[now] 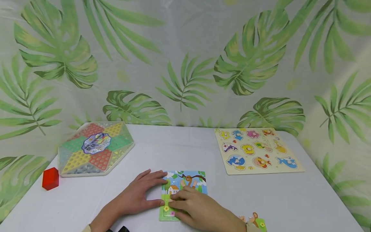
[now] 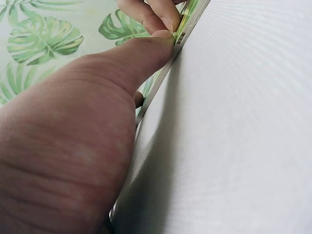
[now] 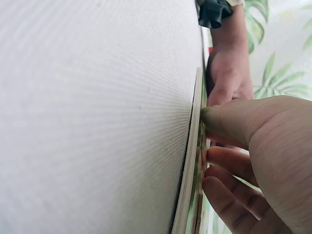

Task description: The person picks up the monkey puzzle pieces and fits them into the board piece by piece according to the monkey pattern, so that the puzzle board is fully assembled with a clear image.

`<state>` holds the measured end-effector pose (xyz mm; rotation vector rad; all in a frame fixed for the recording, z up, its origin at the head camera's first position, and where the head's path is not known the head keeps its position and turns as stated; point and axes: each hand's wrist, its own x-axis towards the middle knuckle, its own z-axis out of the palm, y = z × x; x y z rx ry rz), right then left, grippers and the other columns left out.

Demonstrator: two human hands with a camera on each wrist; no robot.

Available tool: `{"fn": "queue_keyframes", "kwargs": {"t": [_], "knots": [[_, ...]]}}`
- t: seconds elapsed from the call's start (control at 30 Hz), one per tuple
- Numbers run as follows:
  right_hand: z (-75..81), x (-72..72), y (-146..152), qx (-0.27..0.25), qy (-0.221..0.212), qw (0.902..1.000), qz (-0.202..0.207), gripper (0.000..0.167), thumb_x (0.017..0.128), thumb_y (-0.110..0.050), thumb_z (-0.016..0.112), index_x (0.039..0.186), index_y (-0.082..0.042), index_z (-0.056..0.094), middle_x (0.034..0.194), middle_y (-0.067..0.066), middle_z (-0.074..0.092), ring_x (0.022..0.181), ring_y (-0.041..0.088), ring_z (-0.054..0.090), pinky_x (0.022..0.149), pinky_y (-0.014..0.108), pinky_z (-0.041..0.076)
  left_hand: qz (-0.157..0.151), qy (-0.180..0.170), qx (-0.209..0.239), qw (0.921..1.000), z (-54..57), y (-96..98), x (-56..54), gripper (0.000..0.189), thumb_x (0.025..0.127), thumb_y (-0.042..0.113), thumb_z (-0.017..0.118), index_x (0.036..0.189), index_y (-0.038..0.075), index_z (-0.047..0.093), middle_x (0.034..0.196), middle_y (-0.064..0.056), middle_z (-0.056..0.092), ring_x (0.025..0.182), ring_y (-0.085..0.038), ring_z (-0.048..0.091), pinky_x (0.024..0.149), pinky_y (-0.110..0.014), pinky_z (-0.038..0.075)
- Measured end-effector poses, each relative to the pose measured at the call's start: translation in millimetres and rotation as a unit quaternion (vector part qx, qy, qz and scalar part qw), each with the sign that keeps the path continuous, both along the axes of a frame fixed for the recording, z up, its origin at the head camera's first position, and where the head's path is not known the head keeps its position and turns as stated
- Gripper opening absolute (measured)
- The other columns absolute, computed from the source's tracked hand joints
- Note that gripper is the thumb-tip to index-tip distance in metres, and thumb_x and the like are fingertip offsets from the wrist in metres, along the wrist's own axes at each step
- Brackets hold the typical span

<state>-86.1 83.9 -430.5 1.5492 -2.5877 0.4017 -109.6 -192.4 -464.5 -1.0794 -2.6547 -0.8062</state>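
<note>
A jigsaw puzzle (image 1: 192, 178) with a bird, a branch and a small house lies flat on the white table. My left hand (image 1: 142, 193) holds along its left side, fingertips on the upper left corner and thumb at the edge lower down. Over the lower right part my right hand (image 1: 200, 206) presses its fingertips on the picture, covering much of it. In the right wrist view the right thumb (image 3: 226, 119) and fingers touch the face of the thin board (image 3: 195, 126). The left thumb (image 2: 146, 53) meets the board's edge in the left wrist view.
Loose puzzle pieces (image 1: 258, 222) lie beside the right wrist, partly hidden. A wooden peg board with sea animals (image 1: 258, 151) is at back right. A hexagonal marble game board (image 1: 97, 148) sits at back left, near a red block (image 1: 50, 178). Leaf-patterned cloth hangs behind.
</note>
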Motion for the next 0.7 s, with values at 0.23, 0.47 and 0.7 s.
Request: {"fn": "queue_keyframes", "kwargs": {"t": [0.23,0.47,0.7], "knots": [[-0.1,0.6,0.8,-0.001,-0.002,1.0000,0.000,0.030,0.103,-0.028,0.063,0.131,-0.020,0.072,0.132,-0.005,0.068,0.128,0.018,0.060,0.115,0.040,0.047,0.003,-0.005,-0.004,1.0000,1.5,0.2,0.8,0.054,0.090,0.055,0.075,0.134,0.025,0.065,0.152,0.004,0.056,0.142,-0.023,0.051,0.120,-0.050,0.027],[-0.1,0.8,1.4,-0.002,0.001,1.0000,-0.002,0.030,0.103,-0.028,0.064,0.131,-0.021,0.071,0.132,-0.005,0.067,0.128,0.019,0.060,0.115,0.040,0.048,0.002,0.004,-0.002,1.0000,2.5,0.9,1.1,0.054,0.089,0.052,0.077,0.134,0.024,0.066,0.150,0.002,0.057,0.141,-0.024,0.052,0.119,-0.049,0.027],[1.0,1.1,0.4,-0.003,-0.001,1.0000,-0.003,0.030,0.103,-0.029,0.064,0.130,-0.020,0.072,0.131,-0.005,0.068,0.128,0.020,0.060,0.114,0.041,0.048,0.001,0.006,-0.002,1.0000,1.8,1.0,1.0,0.054,0.090,0.052,0.076,0.134,0.024,0.066,0.151,0.003,0.057,0.141,-0.024,0.052,0.119,-0.049,0.027]]}}
